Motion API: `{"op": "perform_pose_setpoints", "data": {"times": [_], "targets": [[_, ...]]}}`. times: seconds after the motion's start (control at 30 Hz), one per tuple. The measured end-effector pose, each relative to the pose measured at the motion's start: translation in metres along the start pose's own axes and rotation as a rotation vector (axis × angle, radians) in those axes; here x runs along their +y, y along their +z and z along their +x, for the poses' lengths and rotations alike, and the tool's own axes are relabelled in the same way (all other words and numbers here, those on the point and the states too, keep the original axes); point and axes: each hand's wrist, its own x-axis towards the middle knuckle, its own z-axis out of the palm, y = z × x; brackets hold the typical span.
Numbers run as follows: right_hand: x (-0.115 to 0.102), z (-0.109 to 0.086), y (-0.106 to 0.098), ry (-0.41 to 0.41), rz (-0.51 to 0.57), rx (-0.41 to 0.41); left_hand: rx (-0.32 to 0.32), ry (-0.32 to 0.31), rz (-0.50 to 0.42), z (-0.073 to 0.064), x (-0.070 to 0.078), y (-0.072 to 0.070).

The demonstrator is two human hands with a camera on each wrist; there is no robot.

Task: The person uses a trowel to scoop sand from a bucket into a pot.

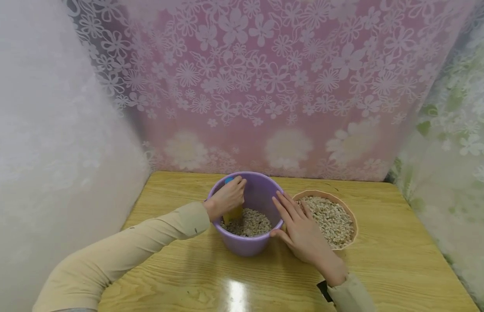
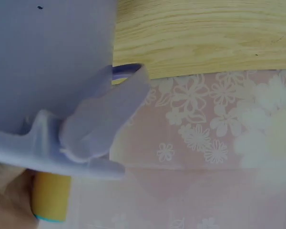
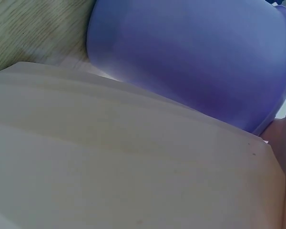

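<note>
In the head view a purple bucket (image 1: pixel 245 247) stands on the table with pale, gravel-like grains (image 1: pixel 252 223) in its bottom. My left hand (image 1: pixel 229 198) reaches over the rim and grips a yellow shovel (image 1: pixel 233 215) with a blue handle end. The shovel's lower part is down at the grains, partly hidden by the hand. My right hand (image 1: pixel 304 232) lies with straight fingers against the bucket's right rim. Beside that hand is a peach bowl (image 1: pixel 356 229) full of similar grains (image 1: pixel 329 221). The left wrist view shows the yellow handle (image 2: pixel 51 195) next to the bucket's rim.
Everything stands on a wooden table (image 1: pixel 397 260). A pink flowered curtain (image 1: pixel 242 108) hangs behind its far edge, with pale sheets at the left and right. A bucket handle mount (image 2: pixel 93 124) sticks out below the rim in the left wrist view.
</note>
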Motion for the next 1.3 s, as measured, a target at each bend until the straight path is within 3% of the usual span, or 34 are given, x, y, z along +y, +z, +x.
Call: {"op": "perform_pose_setpoints", "data": {"times": [0.2,0.47,0.8,1.03,1.3], "targets": [[0.000,0.000,0.000,0.002,-0.019,0.005,0.027,0.044,-0.042,-0.002,0.000,-0.001],[0.000,-0.001,0.001,0.001,-0.022,0.001,0.035,-0.022,-0.237,-0.007,-0.001,-0.003],[-0.001,0.000,-0.001,0.002,-0.013,-0.003,0.038,-0.066,-0.347,-0.010,0.008,-0.002],[0.001,-0.001,-0.001,0.003,-0.021,0.001,0.023,-0.105,-0.342,-0.006,0.012,0.004],[0.000,-0.001,0.001,-0.003,-0.028,-0.002,-0.004,-0.104,-0.307,-0.003,0.016,0.008]]}}
